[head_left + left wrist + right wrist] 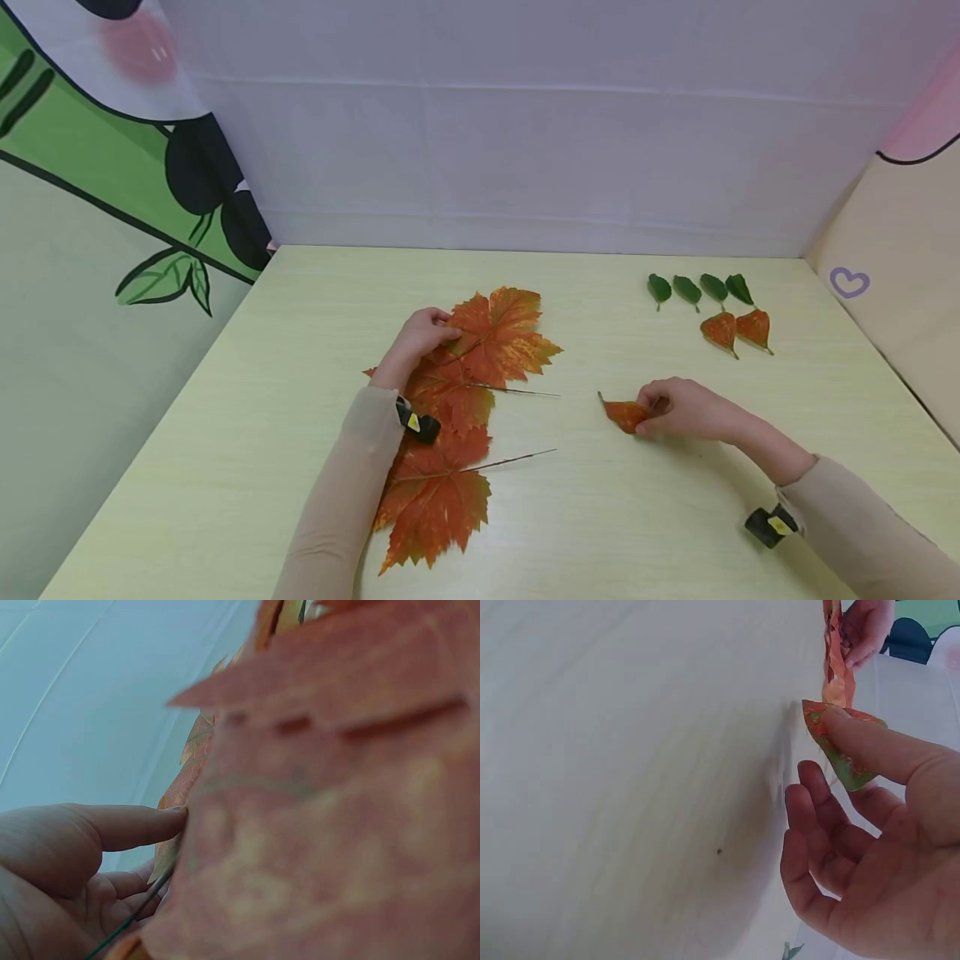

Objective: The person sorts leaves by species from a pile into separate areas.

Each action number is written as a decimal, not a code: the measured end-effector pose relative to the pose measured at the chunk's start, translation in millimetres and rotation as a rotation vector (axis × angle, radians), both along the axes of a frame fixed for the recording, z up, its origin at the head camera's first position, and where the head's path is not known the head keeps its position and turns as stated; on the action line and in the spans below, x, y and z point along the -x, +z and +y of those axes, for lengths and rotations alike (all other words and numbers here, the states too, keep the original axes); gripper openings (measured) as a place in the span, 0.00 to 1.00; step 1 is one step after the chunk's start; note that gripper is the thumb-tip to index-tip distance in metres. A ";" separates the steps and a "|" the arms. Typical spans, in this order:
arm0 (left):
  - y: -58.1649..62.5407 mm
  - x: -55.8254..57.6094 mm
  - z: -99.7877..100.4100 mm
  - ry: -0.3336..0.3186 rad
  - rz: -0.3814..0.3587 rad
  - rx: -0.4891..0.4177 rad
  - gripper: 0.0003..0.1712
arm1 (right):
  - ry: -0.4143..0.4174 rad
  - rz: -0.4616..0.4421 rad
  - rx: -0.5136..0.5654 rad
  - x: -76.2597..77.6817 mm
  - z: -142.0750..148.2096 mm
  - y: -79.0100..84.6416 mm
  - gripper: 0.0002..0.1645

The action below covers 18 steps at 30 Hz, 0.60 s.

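Large orange maple leaves lie overlapping in a column left of the table's middle. My left hand [422,336] pinches the left edge of the farthest maple leaf [498,329]; in the left wrist view its thumb [142,825] presses the near face while the other fingers pass behind. A middle maple leaf [471,408] and a near maple leaf [442,500] have thin stems pointing right. Over the table's right half, my right hand [690,408] pinches a small orange leaf [622,415] between thumb and fingers, its stem toward the left. Green shows on that leaf [847,769] in the right wrist view.
Several small green leaves [687,289] form a row at the back right of the pale table [585,517]. Just in front of them lie two small orange leaves [720,333]. A pale cloth backdrop [525,167] rises behind the table's far edge.
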<state>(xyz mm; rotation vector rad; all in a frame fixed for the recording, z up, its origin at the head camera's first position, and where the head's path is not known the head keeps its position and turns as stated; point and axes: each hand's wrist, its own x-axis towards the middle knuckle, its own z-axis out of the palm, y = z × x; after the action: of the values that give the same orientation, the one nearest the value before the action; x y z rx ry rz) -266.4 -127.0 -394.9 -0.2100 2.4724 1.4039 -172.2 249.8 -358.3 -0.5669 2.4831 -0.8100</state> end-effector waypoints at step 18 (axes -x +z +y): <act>0.5 -1.1 -0.2 -0.001 -0.004 0.001 0.24 | -0.276 0.091 0.033 25.3 30.7 16.0 0.18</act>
<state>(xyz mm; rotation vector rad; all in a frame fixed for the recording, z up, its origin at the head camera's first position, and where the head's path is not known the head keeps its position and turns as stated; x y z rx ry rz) -265.3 -127.2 -394.3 -0.2113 2.4698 1.4004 -197.5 280.6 -342.3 -0.2796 2.6744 -0.9477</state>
